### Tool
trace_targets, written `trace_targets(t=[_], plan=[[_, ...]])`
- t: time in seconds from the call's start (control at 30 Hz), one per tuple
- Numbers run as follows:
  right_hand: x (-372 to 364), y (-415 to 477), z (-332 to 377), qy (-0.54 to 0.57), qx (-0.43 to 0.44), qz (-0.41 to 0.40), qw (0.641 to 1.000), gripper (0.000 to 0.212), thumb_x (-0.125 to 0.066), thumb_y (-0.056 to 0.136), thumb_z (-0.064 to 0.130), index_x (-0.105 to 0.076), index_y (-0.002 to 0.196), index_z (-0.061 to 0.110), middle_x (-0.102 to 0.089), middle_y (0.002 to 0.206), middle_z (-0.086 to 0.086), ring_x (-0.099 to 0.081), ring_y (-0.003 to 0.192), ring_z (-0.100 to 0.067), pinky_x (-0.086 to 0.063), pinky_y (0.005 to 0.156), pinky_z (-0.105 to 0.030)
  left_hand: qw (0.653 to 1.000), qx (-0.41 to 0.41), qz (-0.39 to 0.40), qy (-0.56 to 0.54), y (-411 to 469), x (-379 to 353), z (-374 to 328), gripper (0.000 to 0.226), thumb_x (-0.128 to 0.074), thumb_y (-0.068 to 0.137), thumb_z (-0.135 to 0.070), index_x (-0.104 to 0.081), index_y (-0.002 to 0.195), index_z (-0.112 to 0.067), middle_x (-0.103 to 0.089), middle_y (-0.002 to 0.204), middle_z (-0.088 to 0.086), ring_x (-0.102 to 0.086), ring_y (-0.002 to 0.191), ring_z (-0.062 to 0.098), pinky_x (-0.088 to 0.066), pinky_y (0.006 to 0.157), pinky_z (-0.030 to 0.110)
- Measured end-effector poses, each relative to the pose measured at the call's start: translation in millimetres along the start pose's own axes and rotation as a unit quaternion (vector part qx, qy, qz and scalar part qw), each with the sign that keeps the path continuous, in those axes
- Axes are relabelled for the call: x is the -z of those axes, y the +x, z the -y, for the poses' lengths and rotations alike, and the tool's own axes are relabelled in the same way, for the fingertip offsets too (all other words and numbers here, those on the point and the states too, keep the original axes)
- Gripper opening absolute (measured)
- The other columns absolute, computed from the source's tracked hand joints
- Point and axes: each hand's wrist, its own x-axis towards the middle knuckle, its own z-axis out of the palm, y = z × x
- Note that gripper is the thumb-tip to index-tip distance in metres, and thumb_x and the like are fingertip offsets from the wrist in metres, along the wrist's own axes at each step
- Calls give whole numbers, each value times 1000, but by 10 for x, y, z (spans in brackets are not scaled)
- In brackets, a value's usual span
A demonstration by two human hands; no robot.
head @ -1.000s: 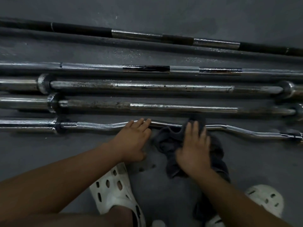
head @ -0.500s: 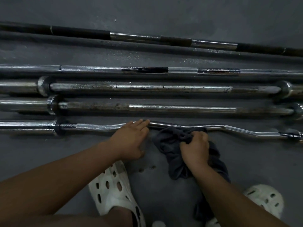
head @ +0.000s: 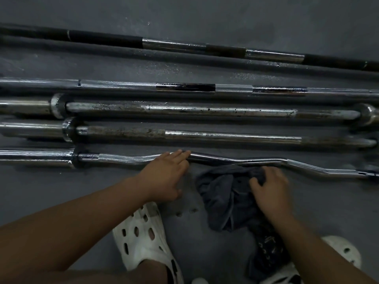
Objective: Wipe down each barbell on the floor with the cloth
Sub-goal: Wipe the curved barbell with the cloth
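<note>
My left hand lies flat with straight fingers, and the fingertips rest on the curved barbell in the middle of the frame. My right hand, right of centre, has its fingers curled into the dark cloth, which touches this bar from below. Four straight barbells lie above it across the grey floor. My white shoes are at the bottom.
</note>
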Motion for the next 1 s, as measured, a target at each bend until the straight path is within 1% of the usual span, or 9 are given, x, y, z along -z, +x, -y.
trace_targets(t=[0.07, 0.13, 0.3, 0.37, 0.53, 0.6, 0.77, 0.9, 1.0], plan=[[46, 89, 3, 33, -119, -19, 992, 45, -47, 71, 42, -64, 95, 7, -57, 109, -21, -55, 102, -40, -47, 91, -43, 1000, -2, -4, 8, -4, -24, -6, 63, -66, 79, -46, -43, 130, -17, -2, 165, 7, -6, 151, 21, -10, 122, 37], [-35, 27, 241, 50, -129, 1, 990, 47, -47, 70, 45, -64, 93, 7, -56, 106, -20, -53, 104, -38, -48, 91, -42, 1000, -1, -3, 10, 3, -60, -36, 65, -66, 78, -48, -42, 130, -17, -1, 165, 7, -5, 151, 22, -12, 122, 40], [-236, -462, 774, 36, 215, 126, 968, 35, -59, 79, 8, -64, 114, 12, -54, 122, -7, -55, 106, -29, -49, 92, -38, 1000, -13, -7, -2, 21, -9, -22, 60, -65, 79, -46, -45, 128, -16, -4, 165, 7, -8, 151, 22, -14, 121, 38], [-199, -394, 777, 51, 270, 81, 958, 43, -54, 76, 2, -64, 118, 9, -55, 125, -9, -55, 106, -32, -49, 95, -40, 1000, -22, -13, -8, 13, 6, -3, 57, -65, 80, -45, -47, 126, -16, -6, 165, 7, -9, 151, 21, -14, 120, 34], [-99, -80, 561, 29, 85, -68, 994, 59, -57, 73, 0, -50, 132, 0, -43, 140, -21, -47, 114, -46, -43, 102, -51, 1000, -17, -9, -13, -4, -22, -4, 55, -67, 78, -41, -48, 123, -15, -6, 165, 5, -9, 151, 21, -14, 120, 36], [-179, -167, 723, -9, 61, -4, 998, 73, -63, 71, 7, -43, 141, 2, -37, 148, -18, -47, 110, -47, -44, 99, -51, 1000, -16, -7, -6, -2, -22, -22, 57, -67, 79, -42, -48, 125, -14, -7, 164, 6, -9, 151, 23, -16, 120, 39], [-276, -168, 1143, 0, 181, 157, 971, 83, -59, 82, 16, -20, 155, 21, -16, 162, 3, -47, 124, -35, -44, 102, -41, 1000, -25, -8, -6, 28, -37, 6, 59, -68, 79, -45, -49, 124, -11, -14, 163, 10, -14, 150, 25, -20, 119, 42], [-40, 0, 1014, -61, 99, 139, 983, 61, -57, 85, 16, -37, 142, 24, -38, 147, -3, -57, 117, -33, -50, 90, -42, 1000, -20, 0, 10, 30, -46, 12, 60, -67, 79, -43, -48, 126, -11, -11, 164, 10, -10, 151, 25, -17, 120, 42], [-174, -258, 1333, -52, 93, 182, 978, 77, -63, 82, 20, -24, 149, 23, -21, 155, -6, -59, 113, -35, -52, 90, -44, 1000, -22, -8, 17, 38, -68, -9, 63, -66, 77, -42, -48, 128, -10, -16, 162, 12, -14, 150, 28, -20, 119, 45]])
